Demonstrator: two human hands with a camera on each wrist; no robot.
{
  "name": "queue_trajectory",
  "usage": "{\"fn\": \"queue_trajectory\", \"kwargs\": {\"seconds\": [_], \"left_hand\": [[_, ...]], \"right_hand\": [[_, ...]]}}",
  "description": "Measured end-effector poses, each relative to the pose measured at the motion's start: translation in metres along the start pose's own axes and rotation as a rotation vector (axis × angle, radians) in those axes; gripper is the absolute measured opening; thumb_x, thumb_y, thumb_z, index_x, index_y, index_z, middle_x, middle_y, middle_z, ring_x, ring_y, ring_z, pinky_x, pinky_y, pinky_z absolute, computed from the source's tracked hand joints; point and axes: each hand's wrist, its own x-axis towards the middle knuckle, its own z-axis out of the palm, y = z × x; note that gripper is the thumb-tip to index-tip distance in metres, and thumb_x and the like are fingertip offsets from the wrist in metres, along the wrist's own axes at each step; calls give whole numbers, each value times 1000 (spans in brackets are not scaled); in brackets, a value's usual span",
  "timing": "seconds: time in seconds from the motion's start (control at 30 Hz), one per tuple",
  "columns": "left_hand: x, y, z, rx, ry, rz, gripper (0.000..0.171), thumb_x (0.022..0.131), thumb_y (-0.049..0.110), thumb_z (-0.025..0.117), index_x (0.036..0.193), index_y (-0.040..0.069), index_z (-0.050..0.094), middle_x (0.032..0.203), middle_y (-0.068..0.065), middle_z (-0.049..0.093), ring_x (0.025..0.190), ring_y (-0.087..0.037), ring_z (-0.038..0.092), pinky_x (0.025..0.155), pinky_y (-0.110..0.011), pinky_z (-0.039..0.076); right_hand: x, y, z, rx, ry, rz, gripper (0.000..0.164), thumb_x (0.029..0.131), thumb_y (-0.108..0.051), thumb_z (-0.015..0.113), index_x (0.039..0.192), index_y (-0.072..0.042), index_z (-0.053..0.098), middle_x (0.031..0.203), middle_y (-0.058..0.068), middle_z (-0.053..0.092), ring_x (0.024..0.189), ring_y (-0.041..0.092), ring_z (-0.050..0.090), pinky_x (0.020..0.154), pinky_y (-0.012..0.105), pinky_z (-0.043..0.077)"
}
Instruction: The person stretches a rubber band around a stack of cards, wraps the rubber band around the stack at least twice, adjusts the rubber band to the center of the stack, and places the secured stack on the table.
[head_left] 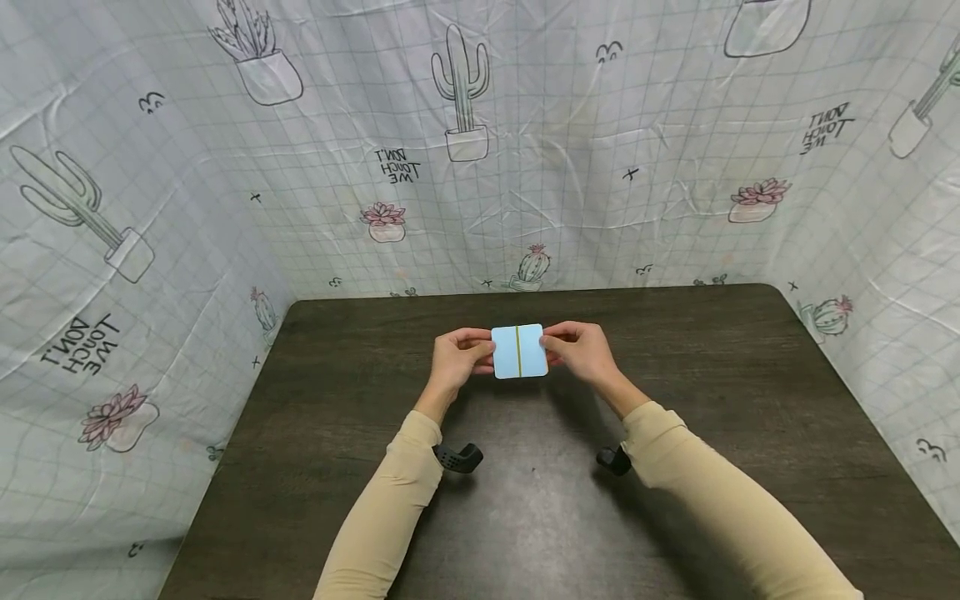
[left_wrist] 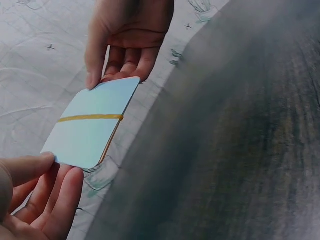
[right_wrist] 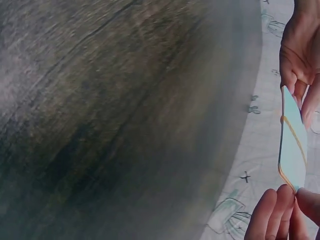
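Observation:
A thin, light-blue square card with rounded corners (head_left: 506,354), or a slim stack of such cards, is held up over the far part of the table. A yellow rubber band (head_left: 518,354) runs across its middle and wraps round the edge, as the left wrist view shows. My left hand (head_left: 452,360) pinches the left side, thumb on the front face and fingers behind. On the opposite side, my right hand (head_left: 590,357) pinches the card between thumb and fingers. Both wrist views show the card's thin edge (right_wrist: 281,145); its back face is hidden.
Beneath the hands lies a dark wood-grain table (head_left: 337,417) with rounded far corners. A pale curtain (head_left: 570,142) printed with cacti and lettering hangs behind it and along both sides. Black bands (head_left: 459,458) are on both wrists.

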Motion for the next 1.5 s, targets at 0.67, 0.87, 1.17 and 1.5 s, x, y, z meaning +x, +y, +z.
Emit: {"fn": "queue_trajectory", "kwargs": {"seconds": [0.67, 0.87, 1.17, 1.5], "left_hand": [[8, -21, 10, 108, 76, -105, 19, 89, -4, 74, 107, -2, 75, 87, -12, 72, 61, -17, 68, 59, -36, 62], [8, -23, 11, 116, 79, -110, 19, 89, -5, 73, 108, -2, 75, 89, -12, 73, 62, -17, 68, 59, -35, 62], [8, -31, 11, 153, 86, -143, 20, 90, -4, 72, 110, -2, 75, 91, -13, 72, 66, -20, 69, 57, -35, 62], [7, -36, 10, 228, 75, -172, 20, 92, 3, 73, 112, 0, 75, 91, -12, 70, 66, -18, 67, 57, -33, 62]], "right_hand": [[11, 24, 6, -108, 53, 115, 21, 97, -9, 68, 112, 5, 71, 99, 19, 71, 82, 36, 70, 76, 43, 62], [11, 25, 6, -120, 52, 124, 21, 97, -8, 68, 112, 5, 71, 100, 20, 71, 82, 35, 71, 74, 41, 62], [12, 30, 7, -130, 32, 163, 20, 97, -8, 68, 111, 5, 71, 98, 19, 71, 78, 29, 71, 73, 39, 62], [14, 33, 6, -190, -38, 189, 26, 96, -10, 68, 116, 6, 70, 106, 22, 70, 81, 27, 72, 73, 37, 62]]}}
